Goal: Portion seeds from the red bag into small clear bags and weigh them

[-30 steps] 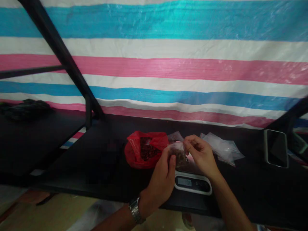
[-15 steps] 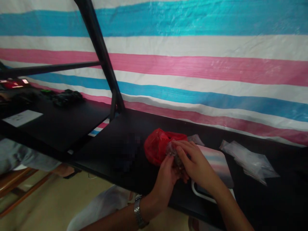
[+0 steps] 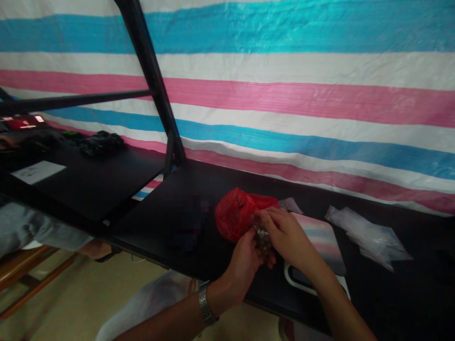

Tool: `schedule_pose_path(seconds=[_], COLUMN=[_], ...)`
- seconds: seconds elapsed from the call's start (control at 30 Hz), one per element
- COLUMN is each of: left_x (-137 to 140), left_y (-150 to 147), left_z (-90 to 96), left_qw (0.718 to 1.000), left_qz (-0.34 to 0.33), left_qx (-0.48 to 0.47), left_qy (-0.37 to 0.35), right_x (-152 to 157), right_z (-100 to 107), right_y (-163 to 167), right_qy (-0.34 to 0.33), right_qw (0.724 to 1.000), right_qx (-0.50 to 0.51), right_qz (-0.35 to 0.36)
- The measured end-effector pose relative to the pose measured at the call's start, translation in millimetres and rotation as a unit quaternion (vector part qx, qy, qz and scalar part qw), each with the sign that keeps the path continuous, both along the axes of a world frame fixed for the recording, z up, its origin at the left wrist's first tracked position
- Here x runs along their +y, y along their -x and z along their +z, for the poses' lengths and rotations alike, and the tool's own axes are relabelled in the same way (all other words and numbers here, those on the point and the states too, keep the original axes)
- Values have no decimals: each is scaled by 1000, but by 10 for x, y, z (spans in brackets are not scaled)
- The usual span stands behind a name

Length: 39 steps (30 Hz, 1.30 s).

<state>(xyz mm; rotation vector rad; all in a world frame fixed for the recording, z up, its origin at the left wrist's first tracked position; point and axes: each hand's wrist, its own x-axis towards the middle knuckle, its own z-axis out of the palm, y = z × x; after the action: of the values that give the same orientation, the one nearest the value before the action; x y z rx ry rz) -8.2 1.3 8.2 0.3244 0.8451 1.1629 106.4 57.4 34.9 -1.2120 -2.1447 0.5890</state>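
Observation:
Between my two hands is a small clear plastic bag with brownish small pieces in it, too small to name. My left hand, with a metal watch on its wrist, is closed round the bag's lower part from the left. From the right, my right hand grips the bag's upper edge with bent fingers. Just behind the hands lies an open red plastic bag; its contents are hard to make out. Under my right forearm stands a white scale with a shiny plate that mirrors the striped sheet.
A stack of flat clear bags lies right of the scale, and another small clear bag behind it. A black frame post rises at the left. A striped sheet hangs behind the black table. Another person's hand is at far left.
The brownish pieces in the clear bag show more plainly between my hands. Both hands stay in nearly the same place, and the view has shifted slightly.

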Motion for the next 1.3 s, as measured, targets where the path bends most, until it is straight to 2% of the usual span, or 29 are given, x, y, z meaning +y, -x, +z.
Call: schedule_pose_path(seconds=[0.2,0.33,0.43,0.6,0.77,0.83,0.93,1.03,1.1,1.2,1.3], left_x=[-2,-14,-2,76,83,35,-50,-91,-86,-57,-16], left_y=[27,25,21,2,1,23,77,128,148,140,76], left_z=[-102,-118,-130,-187,-221,-196,-134,-90,-81,-77,-69], left_qw=[1000,998,996,993,990,983,948,889,843,776,721], left_qz=[-16,-19,-43,-73,-54,-46,-15,34,43,52,91], left_qx=[14,25,40,53,88,147,293,403,460,527,561], left_qy=[-5,-47,-73,-76,-94,-98,-127,-214,-274,-344,-397], right_x=[-15,-29,-43,-76,-108,-126,-154,-172,-180,-181,-157], right_z=[-29,-59,-66,-69,-88,-105,-139,-151,-141,-134,-174], right_y=[-11,-34,-64,-94,-125,-136,-137,-142,-184,-354,-639], right_qy=[4,9,18,29,26,31,59,96,102,53,-1], right_qw=[1000,999,998,995,989,982,958,932,930,931,917], right_qx=[22,34,58,91,143,181,266,336,343,338,345], right_qz=[8,4,1,-9,-24,-44,-92,-95,-88,-128,-201])
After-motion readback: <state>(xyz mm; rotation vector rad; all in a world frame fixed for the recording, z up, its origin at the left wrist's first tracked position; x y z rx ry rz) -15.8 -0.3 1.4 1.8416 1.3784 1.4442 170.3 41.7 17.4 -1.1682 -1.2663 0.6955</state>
